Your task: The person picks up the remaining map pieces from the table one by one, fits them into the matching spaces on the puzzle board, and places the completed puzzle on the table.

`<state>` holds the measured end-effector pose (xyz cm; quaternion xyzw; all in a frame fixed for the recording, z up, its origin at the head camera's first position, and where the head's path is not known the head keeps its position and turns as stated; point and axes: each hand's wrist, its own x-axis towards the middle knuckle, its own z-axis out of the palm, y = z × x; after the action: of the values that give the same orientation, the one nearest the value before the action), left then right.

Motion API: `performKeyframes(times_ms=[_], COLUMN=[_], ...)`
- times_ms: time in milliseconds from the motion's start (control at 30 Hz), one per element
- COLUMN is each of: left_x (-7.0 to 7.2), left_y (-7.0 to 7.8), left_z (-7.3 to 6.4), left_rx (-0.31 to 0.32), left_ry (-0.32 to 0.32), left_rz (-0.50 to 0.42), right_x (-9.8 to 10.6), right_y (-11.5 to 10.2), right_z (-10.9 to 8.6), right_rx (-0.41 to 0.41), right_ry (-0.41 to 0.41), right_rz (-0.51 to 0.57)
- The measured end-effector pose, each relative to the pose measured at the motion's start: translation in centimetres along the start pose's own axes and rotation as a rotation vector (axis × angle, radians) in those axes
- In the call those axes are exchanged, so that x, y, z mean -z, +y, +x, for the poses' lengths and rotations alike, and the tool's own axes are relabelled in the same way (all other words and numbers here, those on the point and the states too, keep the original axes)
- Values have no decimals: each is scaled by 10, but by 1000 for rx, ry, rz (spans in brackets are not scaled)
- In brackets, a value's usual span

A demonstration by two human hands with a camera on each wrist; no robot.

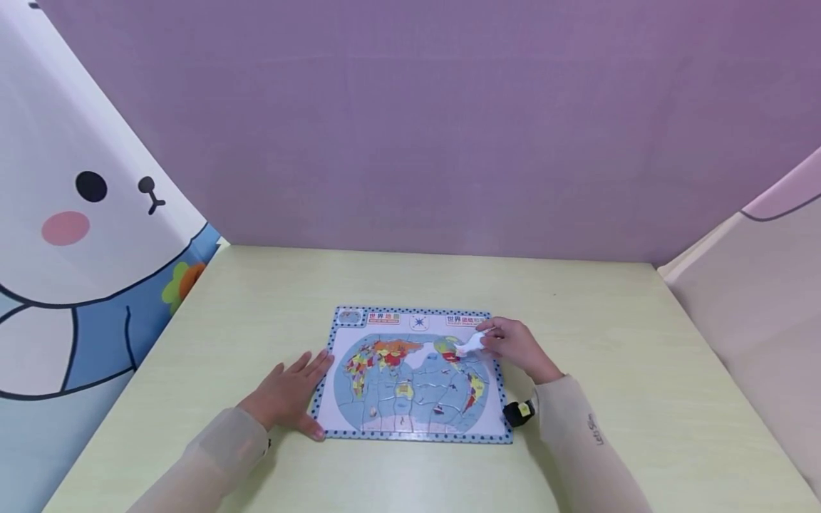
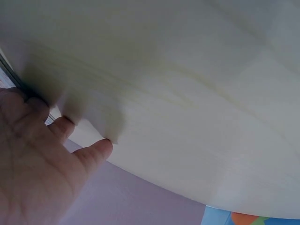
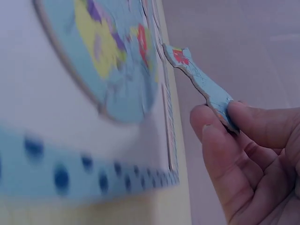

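A world map jigsaw puzzle (image 1: 378, 385) with a blue dotted border lies on the table, most of its pieces fitted. White backing shows through a gap in the upper middle of the map. Between thumb and fingers my right hand (image 1: 516, 349) pinches a puzzle piece (image 3: 201, 84), pale blue with a red and yellow patch at its far end. In the head view that piece looks whitish, held over the map's upper right part. My left hand (image 1: 288, 392) rests with spread fingers along the board's left edge, thumb near the lower left corner.
The pale wooden table (image 1: 641, 370) extends around the board on all sides. A purple cloth wall (image 1: 436, 128) rises behind it. On the left hangs a cloth with a cartoon animal (image 1: 77, 271); a pale cloth (image 1: 757, 306) hangs on the right.
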<state>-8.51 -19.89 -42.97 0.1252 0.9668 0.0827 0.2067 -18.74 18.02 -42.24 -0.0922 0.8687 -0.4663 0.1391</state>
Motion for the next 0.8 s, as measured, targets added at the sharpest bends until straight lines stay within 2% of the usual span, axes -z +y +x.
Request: performKeyframes(times_ms=[400, 633, 800], left_x=[2, 0, 0], left_y=[4, 4, 3], left_z=[-3, -3, -3], left_rx=[20, 19, 29], left_ry=[-5, 1, -2], left_rz=[-19, -19, -24], right_x=[-25, -35, -42], right_y=[-20, -28, -34], right_z=[14, 21, 24], right_rx=[151, 119, 123], right_ry=[-82, -107, -110], right_rz=[-67, -71, -124])
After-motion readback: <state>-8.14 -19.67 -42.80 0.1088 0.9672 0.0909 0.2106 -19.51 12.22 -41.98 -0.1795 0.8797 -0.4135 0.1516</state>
